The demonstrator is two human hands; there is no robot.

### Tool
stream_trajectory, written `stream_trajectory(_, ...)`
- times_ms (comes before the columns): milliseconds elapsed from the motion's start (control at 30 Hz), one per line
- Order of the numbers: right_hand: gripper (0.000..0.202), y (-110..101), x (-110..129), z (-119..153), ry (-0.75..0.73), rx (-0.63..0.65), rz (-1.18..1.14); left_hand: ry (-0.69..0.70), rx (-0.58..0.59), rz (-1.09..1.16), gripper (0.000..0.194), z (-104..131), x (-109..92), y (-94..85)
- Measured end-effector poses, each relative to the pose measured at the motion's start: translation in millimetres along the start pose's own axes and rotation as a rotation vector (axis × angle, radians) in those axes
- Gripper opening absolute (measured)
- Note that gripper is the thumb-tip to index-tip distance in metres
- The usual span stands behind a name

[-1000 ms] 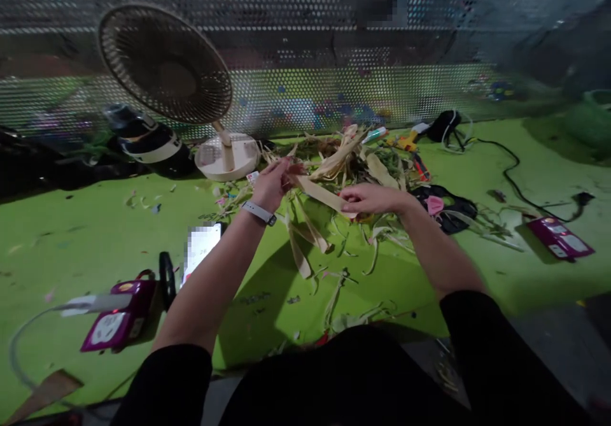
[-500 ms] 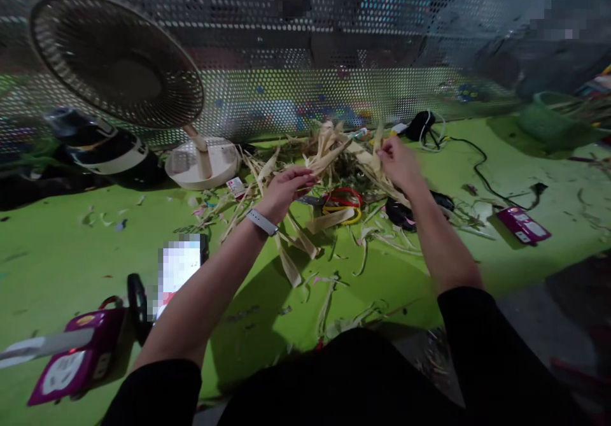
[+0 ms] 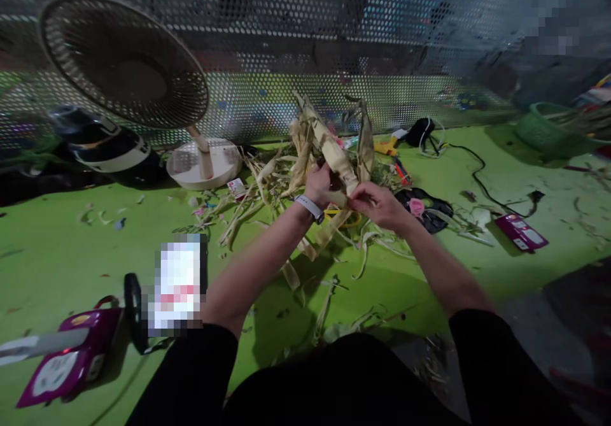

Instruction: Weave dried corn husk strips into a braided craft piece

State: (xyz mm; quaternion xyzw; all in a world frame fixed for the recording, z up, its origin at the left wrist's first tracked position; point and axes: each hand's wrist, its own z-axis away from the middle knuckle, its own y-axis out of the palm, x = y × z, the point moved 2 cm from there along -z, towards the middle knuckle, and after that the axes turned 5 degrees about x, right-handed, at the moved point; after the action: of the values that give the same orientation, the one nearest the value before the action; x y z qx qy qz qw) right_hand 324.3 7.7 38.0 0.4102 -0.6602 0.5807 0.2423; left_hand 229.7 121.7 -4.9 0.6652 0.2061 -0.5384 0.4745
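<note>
Green tabletop (image 3: pixel 62 241) shows between the scraps and its near edge; toward the far edge, middle, rises the husk bundle (image 3: pixel 334 155), pale, dry, tilted! Left hand (image 3: pixel 319 187) grips low, fingers partly hidden; right hand (image 3: pixel 377 204) has fingers pinched narrow at its base. Apart before, the hands now nearly meet.

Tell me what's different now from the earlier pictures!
Both hands let go of the flat strip, which now lies on the table. The right hand came back beside the left hand, and together they hold up a big pale husk. The fan and dark bottle stayed put.
</note>
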Motion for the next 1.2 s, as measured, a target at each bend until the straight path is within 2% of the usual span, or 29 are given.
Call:
stream_trajectory(67,0.027,2.4,0.2,-1.0,0.019,0.084,-0.063,-0.033,-0.058,0.046,0.034,3.6,1.8,-3.8)
stream_trajectory(100,0.029,2.8,-1.7,-3.5,0.049,0.061,-0.108,-0.044,-0.071,0.069,0.030,7.7,2.4,-3.9)
stream_trajectory(167,0.034,2.2,-7.6,-10.8,0.136,-0.107,-0.127,-0.028,-0.053,0.070,0.024,17.2,2.6,-0.6)
stream_trajectory(267,0.044,-1.1,-11.8,-22.8,0.195,-0.428,0.114,0.065,-0.022,0.054,0.017,27.6,1.4,6.9)
stream_trajectory(333,0.047,-3.9,-8.0,-30.1,0.196,-0.502,0.321,0.111,0.001,0.045,0.015,29.8,0.6,11.0)
stream_trajectory(433,0.049,-11.4,3.2,-39.0,0.249,-0.455,0.587,0.130,0.061,0.008,0.014,29.6,-0.7,14.8)
stream_trajectory(533,0.048,-20.7,14.6,-45.4,0.263,-0.314,0.797,0.137,0.061,0.004,0.011,30.1,-3.7,15.5)
stream_trajectory(667,0.042,-29.5,19.2,-48.1,0.181,-0.142,0.889,0.099,0.017,0.082,0.007,34.0,-7.8,14.9)
stream_trajectory(800,0.037,-33.4,17.1,-47.5,0.155,-0.124,0.873,0.114,0.061,0.169,0.013,35.7,-7.2,16.9)
stream_trajectory(900,0.043,-34.6,17.2,-49.5,0.157,-0.137,0.855,0.159,0.108,0.259,0.016,34.1,-4.5,17.7)
stream_trajectory(1000,0.045,-33.5,17.4,-53.3,0.177,-0.114,0.938,0.139,0.128,0.305,0.016,31.7,-1.5,16.3)
stream_trajectory(1100,0.040,-28.7,14.1,-56.5,0.189,-0.074,1.057,0.088,0.066,0.317,0.015,28.8,0.3,12.4)
stream_trajectory(1200,0.039,-22.5,4.6,-58.2,0.173,-0.118,1.028,0.083,-0.083,0.366,0.019,26.3,-0.4,7.1)
